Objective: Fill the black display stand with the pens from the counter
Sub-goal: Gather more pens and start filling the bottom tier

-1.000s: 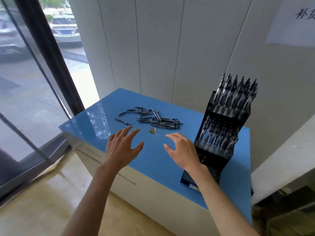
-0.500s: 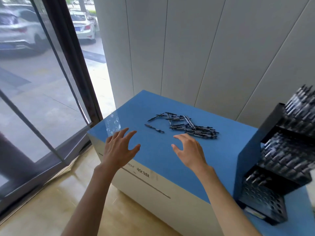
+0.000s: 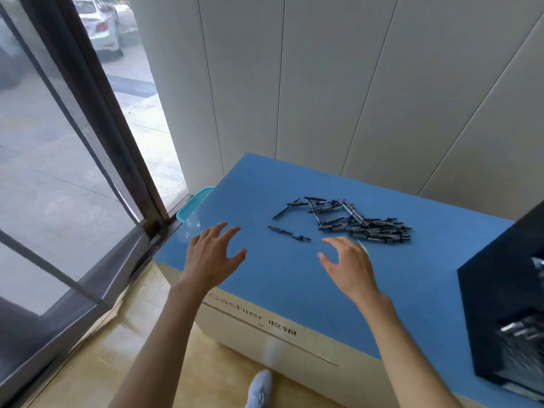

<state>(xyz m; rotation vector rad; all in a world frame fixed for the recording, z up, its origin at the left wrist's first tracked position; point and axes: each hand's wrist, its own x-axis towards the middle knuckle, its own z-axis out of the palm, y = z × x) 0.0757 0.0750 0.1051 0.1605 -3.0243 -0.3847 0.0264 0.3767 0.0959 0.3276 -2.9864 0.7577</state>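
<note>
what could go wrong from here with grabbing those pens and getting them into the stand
1. The pens lie crossed in a loose heap, so a handful grab by the right hand may scatter some across the counter.
2. One stray pen lies apart from the heap, toward the left hand, and could get left behind.
3. The stand is at the frame's right edge, mostly out of view, so carrying pens over could bump it.

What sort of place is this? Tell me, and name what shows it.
Probably a small shop, at its till. The blue-topped counter is lettered "Cashier" on its front, a black display stand holds pens for sale, and a glass door faces a street with parked cars.
</note>
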